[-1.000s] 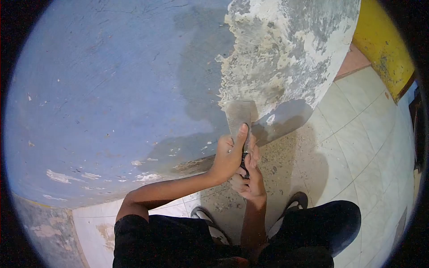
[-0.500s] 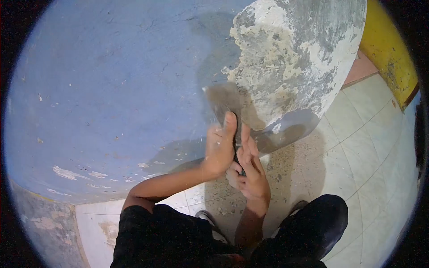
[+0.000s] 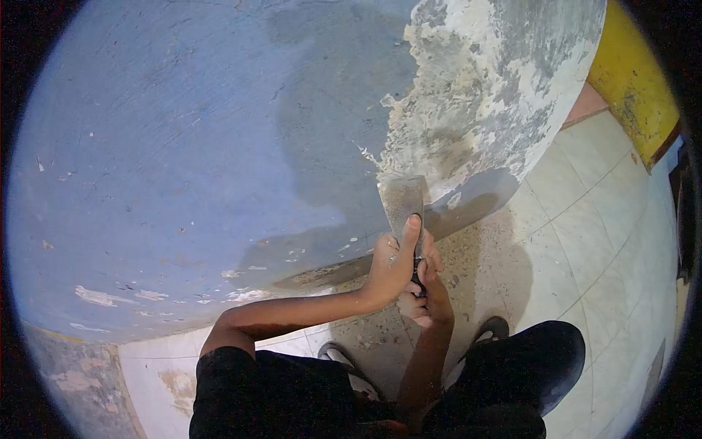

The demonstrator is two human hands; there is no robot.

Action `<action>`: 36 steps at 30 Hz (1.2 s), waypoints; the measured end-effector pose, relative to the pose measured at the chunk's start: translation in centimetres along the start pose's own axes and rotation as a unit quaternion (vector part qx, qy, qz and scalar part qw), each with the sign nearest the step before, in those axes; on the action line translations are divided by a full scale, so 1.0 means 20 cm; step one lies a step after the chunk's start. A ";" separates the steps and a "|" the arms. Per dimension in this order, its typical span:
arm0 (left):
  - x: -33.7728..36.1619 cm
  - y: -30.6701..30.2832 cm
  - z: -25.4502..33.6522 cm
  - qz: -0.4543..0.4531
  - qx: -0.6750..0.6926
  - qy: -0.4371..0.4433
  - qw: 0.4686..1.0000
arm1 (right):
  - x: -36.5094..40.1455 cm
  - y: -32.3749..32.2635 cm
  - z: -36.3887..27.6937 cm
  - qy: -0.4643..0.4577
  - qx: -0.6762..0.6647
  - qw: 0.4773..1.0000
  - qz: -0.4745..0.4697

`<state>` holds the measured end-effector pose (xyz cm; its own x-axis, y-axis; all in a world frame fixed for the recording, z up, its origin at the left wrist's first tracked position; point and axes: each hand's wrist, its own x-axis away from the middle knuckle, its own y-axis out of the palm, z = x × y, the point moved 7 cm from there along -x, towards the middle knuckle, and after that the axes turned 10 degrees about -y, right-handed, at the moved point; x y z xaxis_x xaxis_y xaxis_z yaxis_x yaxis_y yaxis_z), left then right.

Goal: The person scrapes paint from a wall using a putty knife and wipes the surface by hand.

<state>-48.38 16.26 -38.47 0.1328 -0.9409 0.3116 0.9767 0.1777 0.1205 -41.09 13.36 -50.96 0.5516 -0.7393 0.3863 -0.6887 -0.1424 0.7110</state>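
A wide-bladed paint scraper [image 3: 403, 199] points up at the wall, its front edge at the lower end of the peeled patch [image 3: 457, 110], where the blue paint [image 3: 183, 132] meets bare plaster. My left hand [image 3: 393, 265] grips the scraper at the base of the blade, thumb laid along the metal. Just below and to the right, my right hand [image 3: 431, 293] is closed around the dark handle, which is mostly hidden by the fingers. Both hands are close together on the one tool.
Crumbs of paint and plaster lie on the tiled floor [image 3: 578, 241] under the wall. My sandalled feet stand close to its base. At the right is a yellow surface [image 3: 636, 80] with a pinkish ledge [image 3: 585, 106]. A worn grey wall [image 3: 77, 377] stands at lower left.
Both hands and the scraper have shifted down and to the right in view, and the blade stands more upright. The motion blur on my left hand is gone. The view has shifted slightly.
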 end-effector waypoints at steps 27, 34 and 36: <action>0.01 0.02 0.05 0.050 0.031 0.014 0.998 | 0.10 0.20 -0.21 0.000 0.036 0.999 -0.014; 0.18 -0.07 0.58 0.064 -0.010 0.132 0.989 | 0.10 0.73 -0.35 -0.028 -0.045 0.942 -0.331; 0.15 -0.06 0.50 0.102 -0.054 0.077 0.990 | 0.07 0.60 -0.33 -0.031 -0.014 0.971 -0.237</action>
<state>-50.92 16.20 -28.20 0.3453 -0.9228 0.1709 0.9381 0.3447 -0.0346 -45.56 15.01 -38.00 0.7731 -0.6339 -0.0235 -0.3510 -0.4583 0.8166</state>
